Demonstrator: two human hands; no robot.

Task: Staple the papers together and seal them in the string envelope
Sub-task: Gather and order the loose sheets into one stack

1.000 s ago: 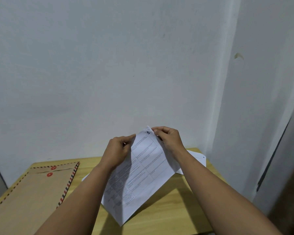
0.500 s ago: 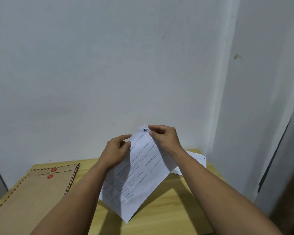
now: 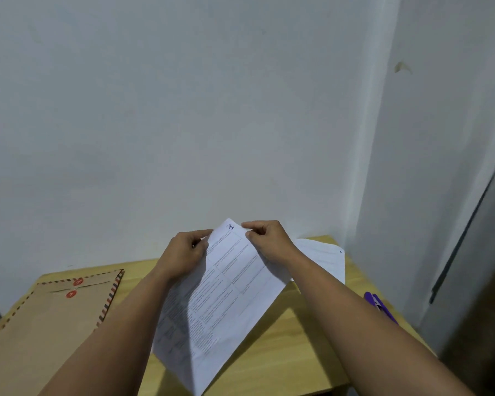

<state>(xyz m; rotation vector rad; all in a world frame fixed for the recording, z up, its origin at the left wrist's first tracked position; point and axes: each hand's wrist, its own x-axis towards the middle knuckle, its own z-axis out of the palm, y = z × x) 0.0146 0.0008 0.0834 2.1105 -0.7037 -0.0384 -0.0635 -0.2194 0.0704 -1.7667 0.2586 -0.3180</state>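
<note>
A white printed sheet of paper (image 3: pixel 229 298) hangs tilted above the wooden table (image 3: pixel 292 355), its top corner raised toward the wall. My left hand (image 3: pixel 183 252) pinches its upper left edge and my right hand (image 3: pixel 266 241) pinches its upper right edge near the top corner. A second white sheet (image 3: pixel 323 258) lies flat on the table behind my right forearm. The brown string envelope (image 3: pixel 46 315), with red button closures and a striped border, lies flat at the left. A purple stapler (image 3: pixel 379 305) sits at the table's right edge, partly hidden by my right arm.
A plain white wall stands just behind the table, with a corner and a dark door frame (image 3: pixel 457 252) at the right. The table's right edge runs close beside the stapler.
The held sheet has lifted slightly off the table and both hands shifted a little left. The view has tipped so the purple stapler now shows at the right.
</note>
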